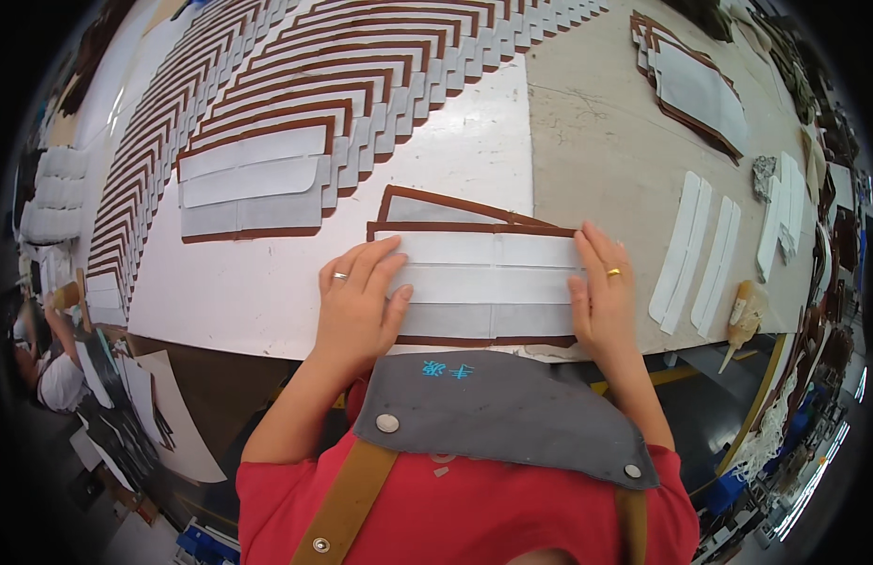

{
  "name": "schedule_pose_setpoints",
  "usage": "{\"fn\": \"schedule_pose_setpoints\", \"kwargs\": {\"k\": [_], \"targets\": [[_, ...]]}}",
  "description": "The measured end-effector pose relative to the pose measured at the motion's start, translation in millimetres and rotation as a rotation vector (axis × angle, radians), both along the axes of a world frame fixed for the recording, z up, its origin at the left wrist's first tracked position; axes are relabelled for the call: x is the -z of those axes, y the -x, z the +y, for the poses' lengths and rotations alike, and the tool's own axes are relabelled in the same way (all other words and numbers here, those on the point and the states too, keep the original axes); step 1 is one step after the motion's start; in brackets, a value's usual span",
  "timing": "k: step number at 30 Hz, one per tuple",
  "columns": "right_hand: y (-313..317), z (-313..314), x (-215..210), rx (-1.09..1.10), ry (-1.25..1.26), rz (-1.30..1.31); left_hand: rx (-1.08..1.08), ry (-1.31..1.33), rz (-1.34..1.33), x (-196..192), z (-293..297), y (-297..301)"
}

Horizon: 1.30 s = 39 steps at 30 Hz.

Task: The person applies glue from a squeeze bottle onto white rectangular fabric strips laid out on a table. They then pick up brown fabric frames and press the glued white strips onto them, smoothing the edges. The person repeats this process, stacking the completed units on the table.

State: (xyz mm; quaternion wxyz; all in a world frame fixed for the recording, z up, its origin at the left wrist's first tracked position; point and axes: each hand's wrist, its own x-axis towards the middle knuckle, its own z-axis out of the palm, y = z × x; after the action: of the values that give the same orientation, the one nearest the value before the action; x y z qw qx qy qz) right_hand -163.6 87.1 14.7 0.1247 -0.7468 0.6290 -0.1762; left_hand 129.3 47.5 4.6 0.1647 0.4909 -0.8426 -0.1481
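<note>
In front of me on the table lies a flat rectangular panel (488, 282), brown-edged with white and pale grey strips across it. My left hand (361, 297) rests on its left side, fingers stretched out and thumb apart. On the opposite side my right hand (604, 297) touches the right edge, its fingers extended near the upper corner and the thumb lower down. Partly hidden beneath the panel's far edge is another brown-edged grey piece (432, 209), set at an angle.
Long overlapping rows of similar panels (253, 174) cover the table's far left. A stack of grey brown-edged pieces (704, 94) lies far right. Nearer are white strips (681, 250) and a nozzle bottle (742, 315). Another person (60, 377) is at the left rim.
</note>
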Motion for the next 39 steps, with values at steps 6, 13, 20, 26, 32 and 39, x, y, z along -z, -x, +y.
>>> {"fn": "schedule_pose_setpoints", "kwargs": {"k": [6, 13, 20, 26, 32, 39], "targets": [[4, 23, 11, 0.149, 0.114, -0.15, 0.126, 0.016, 0.05, -7, -2, 28], [4, 23, 13, 0.179, 0.097, -0.141, 0.343, -0.047, 0.014, -1, -3, 53], [4, 21, 17, 0.145, 0.094, -0.044, 0.285, -0.035, 0.018, 3, -2, 53], [4, 20, 18, 0.12, 0.125, 0.041, 0.279, -0.055, 0.028, 3, -2, 53], [2, 20, 12, 0.15, 0.048, 0.048, 0.273, -0.053, 0.026, 3, -2, 54], [6, 17, 10, 0.134, 0.059, 0.061, 0.231, -0.071, 0.069, 1, 0, 56]]}}
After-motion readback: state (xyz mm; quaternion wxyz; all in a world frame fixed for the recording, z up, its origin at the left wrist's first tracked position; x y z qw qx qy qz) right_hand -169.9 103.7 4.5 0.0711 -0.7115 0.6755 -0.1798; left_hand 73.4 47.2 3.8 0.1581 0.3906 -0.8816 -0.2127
